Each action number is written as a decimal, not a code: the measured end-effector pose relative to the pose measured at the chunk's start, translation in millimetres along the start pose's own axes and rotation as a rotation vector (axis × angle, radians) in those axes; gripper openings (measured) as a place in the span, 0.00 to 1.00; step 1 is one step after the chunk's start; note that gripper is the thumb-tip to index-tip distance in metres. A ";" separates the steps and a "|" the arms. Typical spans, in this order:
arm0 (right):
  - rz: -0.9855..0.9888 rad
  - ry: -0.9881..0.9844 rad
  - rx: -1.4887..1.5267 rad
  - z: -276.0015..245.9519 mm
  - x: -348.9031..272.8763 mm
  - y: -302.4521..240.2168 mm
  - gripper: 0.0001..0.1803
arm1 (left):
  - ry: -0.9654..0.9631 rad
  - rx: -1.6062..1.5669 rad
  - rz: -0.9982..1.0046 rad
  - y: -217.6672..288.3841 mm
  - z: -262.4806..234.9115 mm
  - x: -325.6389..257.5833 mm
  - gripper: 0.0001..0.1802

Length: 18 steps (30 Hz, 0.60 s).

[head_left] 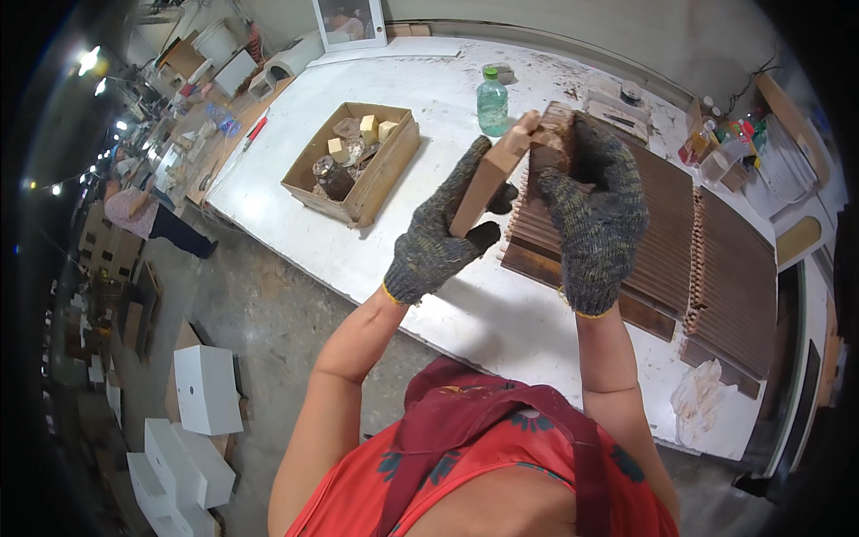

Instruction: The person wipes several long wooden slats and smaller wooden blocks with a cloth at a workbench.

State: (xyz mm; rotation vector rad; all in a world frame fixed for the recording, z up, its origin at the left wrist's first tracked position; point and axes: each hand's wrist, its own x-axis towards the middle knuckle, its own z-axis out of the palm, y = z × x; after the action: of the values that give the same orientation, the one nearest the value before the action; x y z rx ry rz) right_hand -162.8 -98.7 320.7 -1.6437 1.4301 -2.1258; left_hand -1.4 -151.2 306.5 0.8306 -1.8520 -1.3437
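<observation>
Both my hands wear dark grey knitted gloves with yellow cuff edging. My left hand [440,228] is closed on a brown wooden slat [488,183], tilted up with its notched, paler end at the top. A brown block [549,148] with a worn, lighter top is gripped in my right hand [601,219], close against the slat's upper end. I cannot make out what the block is made of. Under and beyond my right hand, brown slats [658,228] lie side by side on the white table [456,327]. Another batch of slats [735,268] lies to their right.
A cardboard box [386,170] with pale blocks and a dark jar stands left on the table. Behind my hands is a green-capped bottle [491,106]. A crumpled white cloth [702,403] lies near right. White boxes [208,389] and a person [134,210] are on the left.
</observation>
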 end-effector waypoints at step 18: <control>0.285 -0.059 0.264 -16.1 17.5 -10.0 0.26 | 0.012 0.066 0.071 -22.6 8.3 12.3 0.30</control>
State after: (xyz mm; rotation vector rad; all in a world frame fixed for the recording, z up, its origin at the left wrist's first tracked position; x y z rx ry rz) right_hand -178.6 -93.5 340.5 -1.3102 1.2198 -1.9875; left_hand -12.9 -162.8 284.9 0.7971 -1.9072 -1.2378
